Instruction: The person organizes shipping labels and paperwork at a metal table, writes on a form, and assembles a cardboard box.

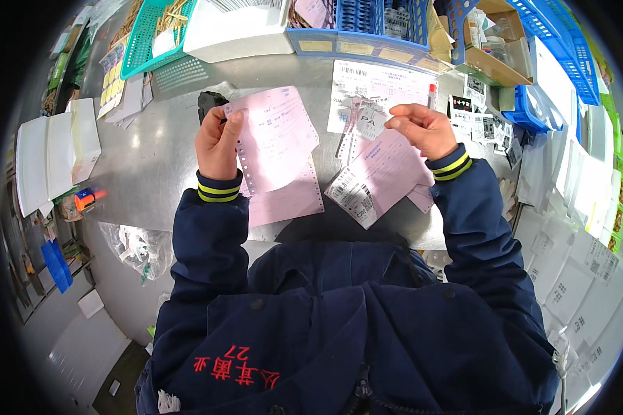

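My left hand (218, 146) grips a pink perforated paper form (277, 138) along its left edge, thumb on top. Another pink form (284, 202) lies beneath it on the metal table. My right hand (426, 131) is closed in a pinch at the edge of a small translucent piece with dark print (371, 123); whether it is a bag or a label I cannot tell. Under that hand lie more pink forms (387, 166), with a white barcode label (353, 197) at their lower left corner. Just beyond my left fingers sits a black object (211, 102), partly hidden.
White printed sheets (346, 77) and a red-capped pen (431, 95) lie ahead. Small black-and-white labels (477, 119) are scattered to the right. Along the back stand a green basket (137, 52), a white box (239, 34), a blue basket (353, 43) and a cardboard box (495, 66).
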Demonstrator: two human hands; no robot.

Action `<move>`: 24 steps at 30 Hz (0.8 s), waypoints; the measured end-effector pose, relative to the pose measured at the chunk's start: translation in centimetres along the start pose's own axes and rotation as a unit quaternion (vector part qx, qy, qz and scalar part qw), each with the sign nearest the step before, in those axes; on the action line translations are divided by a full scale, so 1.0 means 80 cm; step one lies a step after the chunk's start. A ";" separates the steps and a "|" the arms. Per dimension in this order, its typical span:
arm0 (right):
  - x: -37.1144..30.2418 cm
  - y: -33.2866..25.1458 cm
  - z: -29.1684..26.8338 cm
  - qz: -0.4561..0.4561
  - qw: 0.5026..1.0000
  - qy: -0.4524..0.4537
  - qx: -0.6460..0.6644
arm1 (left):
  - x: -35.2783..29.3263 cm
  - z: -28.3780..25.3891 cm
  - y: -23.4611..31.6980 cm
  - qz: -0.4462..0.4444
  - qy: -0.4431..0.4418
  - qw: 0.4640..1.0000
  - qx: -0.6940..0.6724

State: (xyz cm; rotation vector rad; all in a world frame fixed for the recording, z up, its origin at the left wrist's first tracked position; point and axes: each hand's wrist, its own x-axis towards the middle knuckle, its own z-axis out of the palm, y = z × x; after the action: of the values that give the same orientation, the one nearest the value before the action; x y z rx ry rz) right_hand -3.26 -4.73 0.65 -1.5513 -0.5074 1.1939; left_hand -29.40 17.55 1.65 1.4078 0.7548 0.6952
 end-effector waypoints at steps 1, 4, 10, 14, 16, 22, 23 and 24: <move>0.010 0.012 0.007 -0.026 1.000 -0.012 -0.011 | 0.000 0.002 0.004 -0.001 -0.003 1.000 0.002; 0.024 0.033 0.026 0.062 0.997 -0.028 -0.034 | -0.004 0.011 0.017 -0.021 -0.010 0.999 -0.036; 0.051 0.040 0.093 0.134 0.986 -0.101 -0.007 | -0.005 0.031 0.056 -0.063 -0.044 0.984 -0.162; 0.059 0.055 0.101 0.178 0.959 -0.196 0.099 | -0.009 0.038 0.093 -0.109 -0.058 0.964 -0.234; 0.047 0.053 0.100 0.168 0.936 -0.219 0.216 | -0.005 0.022 0.083 -0.118 -0.082 0.961 -0.238; 0.023 0.014 0.031 0.048 0.997 -0.040 0.048 | 0.035 0.015 0.019 -0.023 -0.037 0.995 -0.087; 0.022 0.006 0.015 -0.005 0.999 0.021 0.036 | 0.041 0.023 0.014 -0.027 -0.012 0.998 -0.053; 0.023 0.001 -0.004 -0.059 0.994 0.086 0.023 | 0.050 0.035 0.010 -0.030 0.008 0.999 -0.021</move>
State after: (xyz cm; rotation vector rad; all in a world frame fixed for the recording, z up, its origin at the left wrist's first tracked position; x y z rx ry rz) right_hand -2.26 -3.45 -0.25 -1.5476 -0.4482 0.9663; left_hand -24.75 19.16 2.27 1.3388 0.7880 0.6734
